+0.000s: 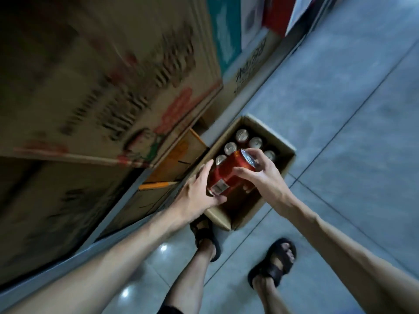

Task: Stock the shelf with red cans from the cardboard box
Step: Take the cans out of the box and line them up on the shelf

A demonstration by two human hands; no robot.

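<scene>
The cartons [102, 75] on the shelf [118, 209] carry dark print, too smeared to read. My left hand [199, 191] cups the base of the red can [229, 175], thumb curled beneath. My right hand [263, 175] pinches its top rim. The can hangs tilted above the cardboard box [247, 214], where more cans [241, 134] stand upright. I judge it full, so weighty, rigid and slick, and best gripped round the sidewall. The label shows a barcode patch, but I can read no brand.
</scene>
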